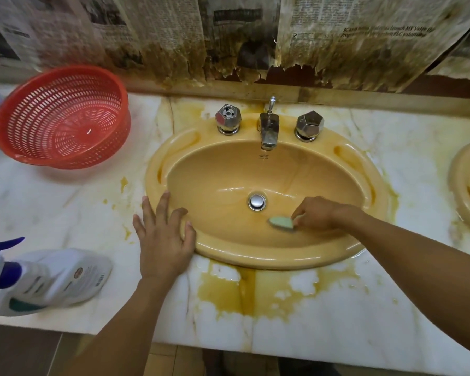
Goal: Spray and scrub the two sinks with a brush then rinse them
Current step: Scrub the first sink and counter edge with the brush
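Observation:
A yellow oval sink [304, 256] is set in the stained marble counter, with a chrome drain plug [257, 201] at its bottom. My right hand [319, 214] grips a pale green brush [281, 223] whose head lies against the basin's front wall, right of the drain. My left hand [163, 234] rests flat with spread fingers on the sink's left front rim and the counter. A white spray bottle [52, 280] with a blue trigger lies on its side at the counter's left front. The second sink [461, 185] shows only its rim at the right edge.
A faucet [269, 128] with two faceted chrome knobs [228, 118] [309, 124] stands behind the basin. A red plastic colander [63, 115] sits tilted at the back left. Torn, stained newspaper [228, 36] covers the wall. Yellow stains [255, 289] mark the counter in front.

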The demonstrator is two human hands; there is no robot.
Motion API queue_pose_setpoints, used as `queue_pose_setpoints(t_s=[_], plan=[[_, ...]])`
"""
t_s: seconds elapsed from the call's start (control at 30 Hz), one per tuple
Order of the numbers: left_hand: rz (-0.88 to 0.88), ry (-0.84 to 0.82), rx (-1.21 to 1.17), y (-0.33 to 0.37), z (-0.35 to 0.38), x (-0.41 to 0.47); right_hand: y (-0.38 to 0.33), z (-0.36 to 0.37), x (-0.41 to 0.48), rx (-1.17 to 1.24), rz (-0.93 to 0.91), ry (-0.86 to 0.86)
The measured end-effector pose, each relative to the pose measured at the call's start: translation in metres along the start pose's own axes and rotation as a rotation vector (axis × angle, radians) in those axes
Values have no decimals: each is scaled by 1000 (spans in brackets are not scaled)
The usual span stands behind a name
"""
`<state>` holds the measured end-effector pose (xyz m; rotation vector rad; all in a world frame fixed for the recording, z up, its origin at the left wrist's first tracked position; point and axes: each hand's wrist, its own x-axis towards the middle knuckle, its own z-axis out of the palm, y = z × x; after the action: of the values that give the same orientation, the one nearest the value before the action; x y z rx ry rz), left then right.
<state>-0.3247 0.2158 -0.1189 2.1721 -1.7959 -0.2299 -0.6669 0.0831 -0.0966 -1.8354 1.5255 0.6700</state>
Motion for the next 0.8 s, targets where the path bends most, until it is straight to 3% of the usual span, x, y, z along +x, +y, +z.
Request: queue_pose_setpoints(t_s=[0.07,0.17,0.33,0.47,0.63,0.8], plan=[[-1,-2,2,0,0,0,-3,4,-6,59,-49,-61],[-1,-7,-1,1,-1,0,2,7,-7,-33,26,128],[-4,-8,-10,1,-1,0,0,5,-12,-33,-48,13],[-4,-10,2,1,-1,0,0,5,-14,-128,34,159],[-1,-10,2,0,0,1,-5,2,-13,-99,-39,4],[1,0,8,-1,1,1,-5,-1,-4,-243,75,196]])
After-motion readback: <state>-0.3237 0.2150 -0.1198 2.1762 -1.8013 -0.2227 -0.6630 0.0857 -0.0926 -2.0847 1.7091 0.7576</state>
